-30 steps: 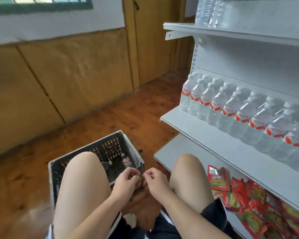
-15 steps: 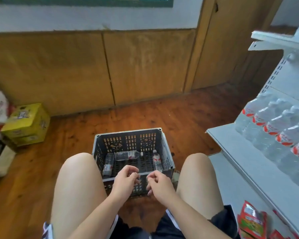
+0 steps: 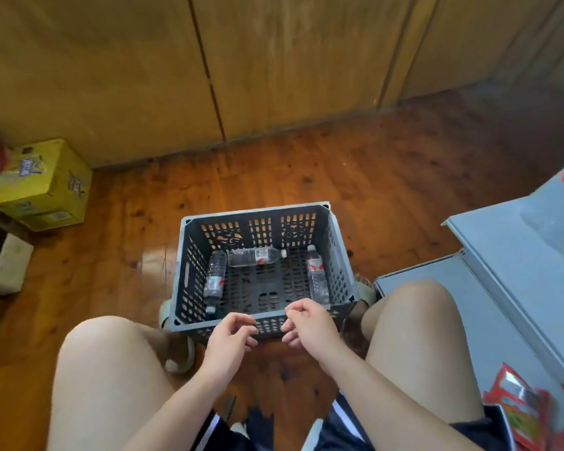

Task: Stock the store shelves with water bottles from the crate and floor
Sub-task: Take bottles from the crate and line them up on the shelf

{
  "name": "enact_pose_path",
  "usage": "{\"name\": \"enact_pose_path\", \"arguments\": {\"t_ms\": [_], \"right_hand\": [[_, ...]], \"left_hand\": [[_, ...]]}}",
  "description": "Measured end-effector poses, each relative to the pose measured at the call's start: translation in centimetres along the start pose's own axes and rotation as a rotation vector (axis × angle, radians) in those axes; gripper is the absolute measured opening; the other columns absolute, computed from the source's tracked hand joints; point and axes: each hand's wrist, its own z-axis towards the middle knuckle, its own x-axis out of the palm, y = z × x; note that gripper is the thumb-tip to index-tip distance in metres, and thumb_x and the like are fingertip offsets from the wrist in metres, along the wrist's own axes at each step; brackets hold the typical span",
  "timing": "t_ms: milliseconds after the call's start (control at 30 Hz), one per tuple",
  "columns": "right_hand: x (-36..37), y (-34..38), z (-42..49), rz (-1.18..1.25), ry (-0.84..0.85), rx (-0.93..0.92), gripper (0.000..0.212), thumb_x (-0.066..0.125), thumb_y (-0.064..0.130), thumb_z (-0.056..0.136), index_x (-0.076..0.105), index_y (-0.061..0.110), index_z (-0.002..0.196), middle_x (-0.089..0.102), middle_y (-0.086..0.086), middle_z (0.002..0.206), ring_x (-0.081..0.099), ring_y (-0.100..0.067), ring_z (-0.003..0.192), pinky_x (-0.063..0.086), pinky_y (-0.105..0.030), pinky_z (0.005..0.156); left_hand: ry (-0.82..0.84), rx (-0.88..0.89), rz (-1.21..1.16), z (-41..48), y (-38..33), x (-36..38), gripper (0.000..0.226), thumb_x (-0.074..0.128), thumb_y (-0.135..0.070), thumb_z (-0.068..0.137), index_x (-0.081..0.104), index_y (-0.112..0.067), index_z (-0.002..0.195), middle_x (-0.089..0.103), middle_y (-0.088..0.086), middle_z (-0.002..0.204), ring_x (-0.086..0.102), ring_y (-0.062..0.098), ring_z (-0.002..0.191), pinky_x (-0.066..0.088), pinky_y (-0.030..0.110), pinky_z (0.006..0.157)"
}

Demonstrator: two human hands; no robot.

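Left hand (image 3: 229,340) and right hand (image 3: 310,324) are hovering side by side, not touching, fingers loosely curling, gripping nothing. Left forearm (image 3: 176,413) and right forearm (image 3: 381,395) are angling inward.

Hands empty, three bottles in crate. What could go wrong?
1. The clear plastic left bottle, back bottle and right bottle lie loose on their sides in the grey slotted crate; lifting one may roll the others.
2. The back bottle is farthest from the left hand and right hand; a stretched grip may slip.
3. Red snack packets on the grey lower shelf lie beside the right knee; turning may knock them.
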Motion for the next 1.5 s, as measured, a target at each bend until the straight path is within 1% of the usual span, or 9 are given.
{"name": "enact_pose_path", "arguments": {"t_ms": [467,600,700,833,933,1133,1267,1400,1500], "right_hand": [[2.8,-0.3,23.7,-0.118,-0.023,0.305,0.015,0.049,0.015,0.103,0.063,0.011,0.105,0.069,-0.013,0.096,0.068,-0.023,0.077,0.061,-0.037,0.071],[3.2,-2.3,32.4,-0.209,-0.047,0.367,0.018,0.048,0.018,0.105,0.061,0.01,0.114,0.068,-0.011,0.102,0.069,-0.021,0.084,0.059,-0.031,0.064],[3.5,-4.4,38.5,-0.249,-0.036,0.406,0.018,0.05,0.019,0.105,0.056,0.009,0.118,0.067,-0.01,0.107,0.068,-0.024,0.092,0.062,-0.039,0.077],[4.3,-6.4,45.8,-0.268,-0.095,0.443,0.029,0.062,0.024,0.097,0.051,0.021,0.123,0.063,-0.013,0.124,0.064,-0.032,0.104,0.058,-0.053,0.09],[5.3,-8.0,49.5,-0.231,-0.104,0.42,0.049,0.061,0.034,0.096,0.048,0.024,0.143,0.058,-0.01,0.14,0.064,-0.033,0.113,0.06,-0.05,0.089],[5.8,-6.2,48.3,0.029,-0.152,0.465,0.012,0.048,0.029,0.107,0.046,0.021,0.115,0.064,-0.008,0.112,0.071,-0.027,0.078,0.062,-0.039,0.075],[3.6,-4.1,41.9,-0.127,-0.11,0.399,0.017,0.05,0.033,0.105,0.05,0.016,0.109,0.066,-0.011,0.083,0.064,-0.019,0.054,0.053,-0.027,0.048],[1.9,-1.2,33.8,-0.153,-0.067,0.334,0.015,0.042,0.025,0.106,0.053,0.016,0.103,0.055,-0.008,0.072,0.047,-0.016,0.045,0.039,-0.027,0.044],[1.0,1.8,27.4,-0.046,-0.066,0.262,0.022,0.038,0.02,0.105,0.059,0.011,0.105,0.046,-0.005,0.063,0.036,-0.014,0.044,0.031,-0.025,0.039]], "left_hand": [[-0.01,-0.259,0.046,22.8,1.1,-1.4,0.015,0.053,-0.011,0.099,0.065,-0.018,0.104,0.07,0.002,0.104,0.066,0.022,0.094,0.051,0.029,0.073],[0.012,-0.275,0.204,31.0,1.6,-1.2,0.03,0.052,-0.015,0.101,0.06,-0.015,0.13,0.064,0.004,0.129,0.058,0.02,0.115,0.044,0.03,0.098],[-0.007,-0.31,0.241,36.2,2.0,-0.9,0.046,0.053,-0.019,0.101,0.046,-0.016,0.147,0.055,0.007,0.144,0.052,0.026,0.131,0.039,0.037,0.112],[0.02,-0.342,0.29,41.3,3.1,-0.1,0.054,0.053,-0.023,0.102,0.034,-0.024,0.152,0.052,0.011,0.146,0.054,0.032,0.127,0.045,0.042,0.108],[0.022,-0.364,0.297,43.6,4.1,1.1,0.06,0.055,-0.023,0.102,0.028,-0.022,0.156,0.047,0.007,0.151,0.049,0.03,0.135,0.039,0.036,0.109],[-0.036,-0.446,0.026,43.9,4.5,1.9,0.066,0.062,-0.016,0.095,0.033,-0.026,0.154,0.052,0.002,0.147,0.055,0.026,0.129,0.046,0.036,0.102],[-0.019,-0.557,-0.062,40.3,2.5,0.3,0.054,0.059,-0.022,0.096,0.042,-0.012,0.147,0.058,0.011,0.136,0.061,0.025,0.105,0.054,0.041,0.09],[-0.039,-0.433,-0.075,34.2,-1.0,-1.4,0.055,0.058,-0.018,0.098,0.039,-0.013,0.149,0.053,0.007,0.14,0.054,0.015,0.101,0.044,0.03,0.086],[-0.097,-0.353,-0.112,28.2,-3.5,-3.1,0.049,0.059,-0.022,0.096,0.047,-0.018,0.143,0.054,0.004,0.137,0.054,0.02,0.11,0.044,0.034,0.093]]}}
